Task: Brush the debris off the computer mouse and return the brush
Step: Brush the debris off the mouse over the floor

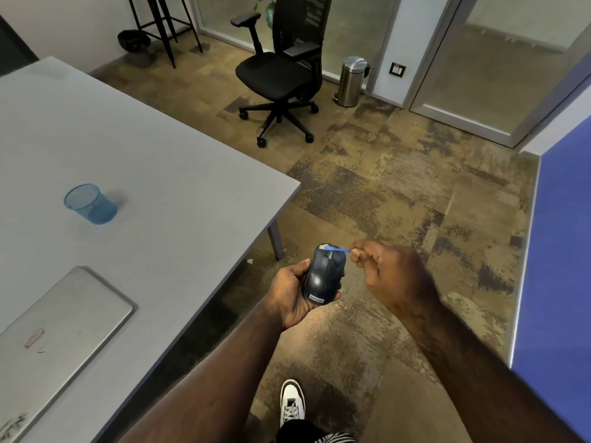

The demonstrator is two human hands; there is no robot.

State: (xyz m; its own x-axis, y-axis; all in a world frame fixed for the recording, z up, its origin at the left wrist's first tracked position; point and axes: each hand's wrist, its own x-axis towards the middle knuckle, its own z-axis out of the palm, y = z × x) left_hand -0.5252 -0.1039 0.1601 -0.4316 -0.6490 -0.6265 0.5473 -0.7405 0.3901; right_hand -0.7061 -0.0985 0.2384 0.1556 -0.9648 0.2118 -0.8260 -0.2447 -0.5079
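Note:
My left hand grips a dark blue computer mouse from below and the left, holding it over the floor just past the table's corner. My right hand is closed around the handle of a small blue brush. The brush's pale bristle tip rests on the mouse's front end. A blue mesh cup stands on the grey table, far left of both hands.
A closed silver laptop lies at the table's near left. A black office chair and a steel pedal bin stand across the carpet. A blue partition rises on the right. My white shoe is below.

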